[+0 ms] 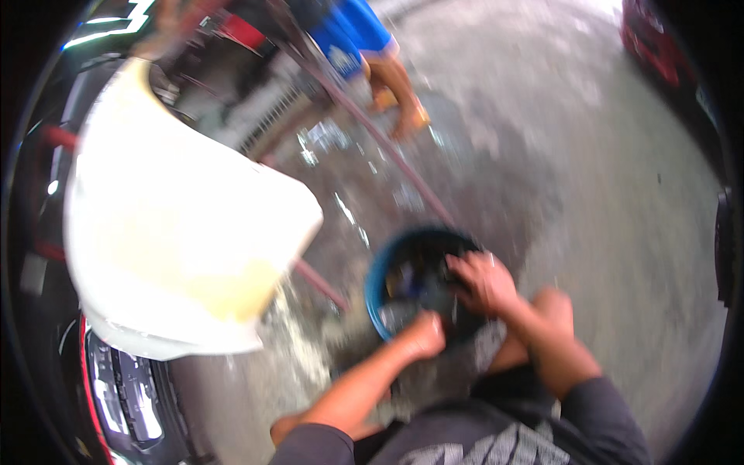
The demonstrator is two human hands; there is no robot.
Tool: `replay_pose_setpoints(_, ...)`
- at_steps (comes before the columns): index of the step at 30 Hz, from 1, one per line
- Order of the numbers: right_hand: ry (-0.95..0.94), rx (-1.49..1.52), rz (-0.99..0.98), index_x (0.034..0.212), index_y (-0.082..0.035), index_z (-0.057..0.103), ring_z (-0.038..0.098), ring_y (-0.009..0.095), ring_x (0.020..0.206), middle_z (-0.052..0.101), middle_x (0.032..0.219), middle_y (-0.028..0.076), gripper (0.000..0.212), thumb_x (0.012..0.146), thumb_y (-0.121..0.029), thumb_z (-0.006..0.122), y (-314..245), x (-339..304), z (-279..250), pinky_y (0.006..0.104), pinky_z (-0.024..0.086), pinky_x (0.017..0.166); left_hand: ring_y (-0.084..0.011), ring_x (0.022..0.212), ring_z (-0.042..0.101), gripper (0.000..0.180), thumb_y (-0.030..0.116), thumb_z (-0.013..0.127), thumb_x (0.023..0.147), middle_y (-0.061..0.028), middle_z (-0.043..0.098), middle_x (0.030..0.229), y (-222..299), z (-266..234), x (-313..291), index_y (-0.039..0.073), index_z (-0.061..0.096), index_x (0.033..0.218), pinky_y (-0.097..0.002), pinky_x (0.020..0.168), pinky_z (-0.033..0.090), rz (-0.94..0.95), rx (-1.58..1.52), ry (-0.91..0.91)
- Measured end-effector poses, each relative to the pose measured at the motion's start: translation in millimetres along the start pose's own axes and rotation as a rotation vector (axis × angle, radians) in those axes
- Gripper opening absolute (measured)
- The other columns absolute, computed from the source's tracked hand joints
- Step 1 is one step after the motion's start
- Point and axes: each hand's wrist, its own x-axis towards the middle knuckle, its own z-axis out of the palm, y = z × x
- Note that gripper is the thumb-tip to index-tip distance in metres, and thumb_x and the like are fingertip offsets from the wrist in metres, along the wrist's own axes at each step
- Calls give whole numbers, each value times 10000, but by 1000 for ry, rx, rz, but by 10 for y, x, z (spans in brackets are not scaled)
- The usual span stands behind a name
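A round blue tub [374, 287] stands on the wet floor in front of me, with dark water and several blurred things inside. My left hand [425, 335] is closed in a fist over the tub's near side; whatever it holds is hidden. At the tub's right side is my right hand [486, 283], its fingers bent inward over the water. Something dark shows by those fingertips, too smeared to name. The two hands are apart.
To the left, a large white curved panel [186, 225] rests on a reddish-brown metal frame [403, 163]. Beyond it another person [353, 39] in blue shorts stands on the wet concrete floor [604, 232]. A dark car [124, 395] is at lower left, a red one [659, 46] far right.
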Motion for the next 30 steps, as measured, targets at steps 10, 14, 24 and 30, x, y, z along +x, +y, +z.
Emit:
replay_pose_setpoints(10, -21, 23, -4, 1488, -149, 681, 710, 320, 1171, 733, 1199, 99, 623, 945, -427, 809, -166, 120, -106, 461, 527, 1042, -357, 1122, 763, 362, 114, 642, 972, -223, 787, 1246, -985, 898, 1243, 44, 790, 1295, -460, 1009, 607, -264, 300, -111)
replay_pose_setpoints(14, -51, 9, 11, 1512, -157, 669, 708, 313, 1209, 733, 1240, 100, 649, 944, -440, 807, -168, 112, -102, 467, 523, 1059, -341, 1078, 768, 340, 126, 655, 975, -207, 792, 1213, -1053, 854, 1348, 39, 793, 1274, -459, 976, 618, -351, 277, -97)
replay_pose_setpoints(24, -46, 81, 53, 1522, -165, 655, 704, 313, 1213, 725, 1255, 96, 680, 940, -483, 806, -172, 92, -108, 473, 524, 1074, -300, 969, 778, 292, 155, 688, 983, -167, 806, 1131, -1151, 709, 1349, 27, 799, 1220, -456, 891, 644, -418, 214, -70)
replay_pose_setpoints(30, 2, 57, -46, 1517, -170, 653, 705, 379, 1163, 734, 1293, 131, 693, 908, -437, 846, -63, 154, -117, 512, 540, 1028, -275, 903, 785, 270, 173, 708, 987, -143, 815, 1081, -944, 194, 988, 20, 804, 1188, -454, 840, 659, -348, 93, 90)
